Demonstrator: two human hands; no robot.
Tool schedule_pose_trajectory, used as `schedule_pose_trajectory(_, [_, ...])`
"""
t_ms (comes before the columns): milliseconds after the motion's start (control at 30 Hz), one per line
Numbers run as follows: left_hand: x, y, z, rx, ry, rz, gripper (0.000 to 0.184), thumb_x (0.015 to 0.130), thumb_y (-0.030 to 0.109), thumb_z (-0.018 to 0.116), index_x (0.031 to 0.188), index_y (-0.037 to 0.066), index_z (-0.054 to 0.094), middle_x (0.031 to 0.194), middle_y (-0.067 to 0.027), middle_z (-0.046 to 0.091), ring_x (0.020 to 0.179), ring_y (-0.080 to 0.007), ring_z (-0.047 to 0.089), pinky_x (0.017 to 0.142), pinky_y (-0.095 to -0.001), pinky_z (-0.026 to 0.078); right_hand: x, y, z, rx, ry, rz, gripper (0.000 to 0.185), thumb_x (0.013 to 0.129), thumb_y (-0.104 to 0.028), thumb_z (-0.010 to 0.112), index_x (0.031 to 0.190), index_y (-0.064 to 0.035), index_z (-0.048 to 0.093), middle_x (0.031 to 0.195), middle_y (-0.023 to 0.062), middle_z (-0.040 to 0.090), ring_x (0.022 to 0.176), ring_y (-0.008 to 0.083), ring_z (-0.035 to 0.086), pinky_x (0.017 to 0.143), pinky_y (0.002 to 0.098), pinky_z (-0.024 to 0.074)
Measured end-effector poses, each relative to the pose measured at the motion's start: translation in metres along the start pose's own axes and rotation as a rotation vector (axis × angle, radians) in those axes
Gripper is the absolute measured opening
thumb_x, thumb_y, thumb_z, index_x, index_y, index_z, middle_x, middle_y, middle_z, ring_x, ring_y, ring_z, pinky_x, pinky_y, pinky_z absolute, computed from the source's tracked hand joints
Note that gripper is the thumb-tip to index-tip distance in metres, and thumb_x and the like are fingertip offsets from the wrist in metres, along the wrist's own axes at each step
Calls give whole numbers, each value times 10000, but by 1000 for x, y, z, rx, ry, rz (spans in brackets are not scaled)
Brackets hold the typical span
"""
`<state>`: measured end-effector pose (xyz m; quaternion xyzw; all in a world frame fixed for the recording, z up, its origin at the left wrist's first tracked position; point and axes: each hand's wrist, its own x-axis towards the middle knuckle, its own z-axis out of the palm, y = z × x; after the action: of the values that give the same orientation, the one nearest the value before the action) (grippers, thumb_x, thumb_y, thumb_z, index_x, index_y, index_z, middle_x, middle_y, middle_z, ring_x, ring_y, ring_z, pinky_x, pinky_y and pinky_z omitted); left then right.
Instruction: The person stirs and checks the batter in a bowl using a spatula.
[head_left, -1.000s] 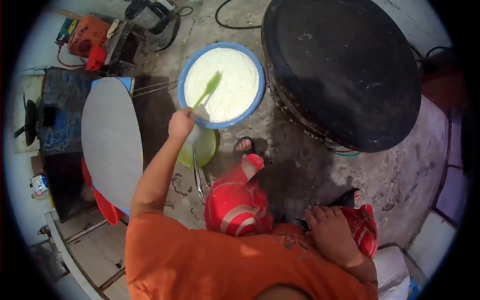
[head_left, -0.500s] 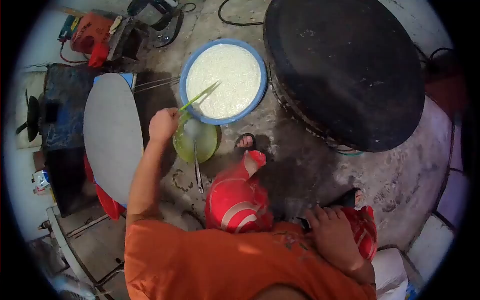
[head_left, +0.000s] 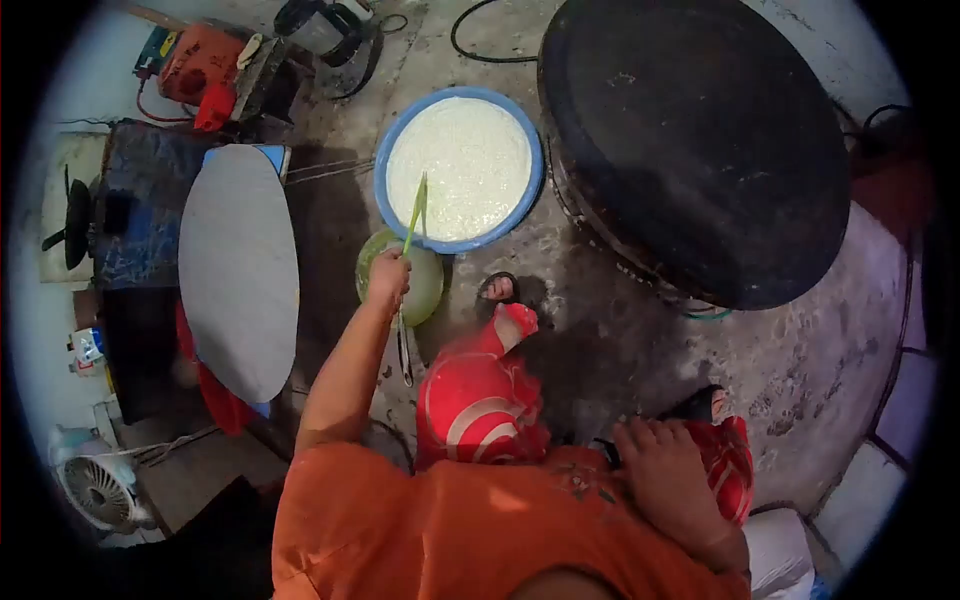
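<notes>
While a person in an orange shirt (head_left: 480, 520) leans over a stained floor (head_left: 790, 375), the right hand (head_left: 660, 470) lies palm down, fingers loosely spread, on a leg in patterned red trousers (head_left: 460, 395), apparently for support. The left hand (head_left: 388, 280) is closed around the near end of a green spatula (head_left: 415, 215), a grip that leaves the blade free to reach over the pale mixture (head_left: 475, 150) in a blue basin (head_left: 384, 170).

Beneath that hand and just beside the basin is a yellow-green bowl (head_left: 430, 290), with a metal-handled utensil (head_left: 406, 360) slanting toward the person; its nearness probably keeps the tool within easy reach. Left of the bowl is a gray oval board (head_left: 240, 270). On the other side of the basin, a broad black disc (head_left: 700, 150) sits low, likely so that it can be worked from a seat. Beyond, at upper left, is a red device (head_left: 195, 75).

The left hand and forearm hide part of the bowl, and the utensil's head cannot be made out. The thumb's exact hold is unclear, as is whether the blade touches the mixture. The disc is cut off at the top edge, and dark corners swallow the room's margins.
</notes>
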<state>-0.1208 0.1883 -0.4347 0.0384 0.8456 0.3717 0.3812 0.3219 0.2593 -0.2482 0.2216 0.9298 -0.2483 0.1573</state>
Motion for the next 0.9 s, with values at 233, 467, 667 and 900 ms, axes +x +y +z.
schedule_pose_trajectory(233, [4,-18,9,-6,90,89,65,824,71,494,762,59,483,590,13,415,435,-70,357,359,-227,273,-6,-1,3,-22,-5,-3,439,774,-267,590,1134,-20,547,1049,161,573,1016,280,536,915,388,380])
schedule_pose_trajectory(467, [28,-62,6,268,342,874,413,820,55,517,1231,12,531,632,-28,509,469,-117,440,415,-268,376,-11,-3,1,-20,-7,-15,445,789,-296,572,1137,-19,553,1063,159,573,1012,285,539,914,393,382])
schedule_pose_trajectory(667, [-31,-5,44,-361,315,-5,54,787,3,496,808,33,536,551,7,354,397,-114,326,350,-267,271,-15,-5,5,-69,7,-20,454,765,-308,623,1116,-39,520,1092,139,566,1031,271,538,903,384,387])
schedule_pose_trajectory(900, [-12,-12,64,-577,371,-242,76,774,3,422,737,67,441,563,-63,364,374,-170,306,325,-303,234,-16,-8,3,-25,-3,-5,481,752,-298,637,1140,-37,520,1098,139,562,1031,268,538,901,382,390])
